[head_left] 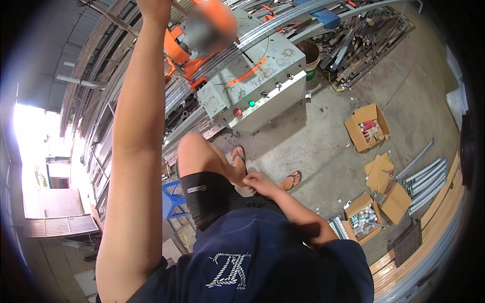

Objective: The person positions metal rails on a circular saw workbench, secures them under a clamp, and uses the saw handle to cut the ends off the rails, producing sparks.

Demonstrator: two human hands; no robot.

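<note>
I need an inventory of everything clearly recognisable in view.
Cut-off saw: one, orange and grey, top centre
Machine table: one, grey, under saw
Metal profile: at least one, silver, across table
Buttons: two, red, green, table front
Metal bars: many, grey, upper left
Scrap pile: one, grey-brown, upper right
Bucket: one, green-white, beside table
Cardboard boxes: at least two, brown, right
Scissors: one, orange-handled, on cardboard
Ribbed strips: many, silver, far right
Stool: one, blue, left of shorts
Sandals: two, dark, centre
T-shirt and shorts: one each, navy, black, bottom
Left hand: one, bare, mostly beyond top edge
Right hand: one, bare, centre, near lap
</note>
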